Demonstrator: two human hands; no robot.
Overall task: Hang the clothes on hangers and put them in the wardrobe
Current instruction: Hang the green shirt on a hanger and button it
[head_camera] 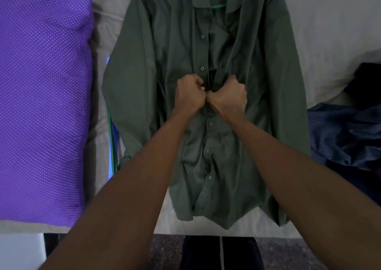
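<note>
Head view shows me a green shirt (165, 63) lying flat on the bed (319, 22), with the collar far from me and the hem near the bed edge. Both hands meet at the middle of the shirt front. I see the left hand (188, 93) with fingers curled tightly, pinching the left edge of the placket where the buttons sit. The right hand (228, 95) is also curled into a fist shape and pinches the other edge, and the two hands touch each other at the knuckles. Above the hands the front is open, and below them it looks closed with buttons in a row. A green hanger (218, 7) is inside the shirt; I see only a short piece of it at the neck opening. At the left lies a purple pillow (45, 104) with small white dots, just beside the shirt sleeve. At the right a dark striped garment (346, 133) lies crumpled, touching the other sleeve.
</note>
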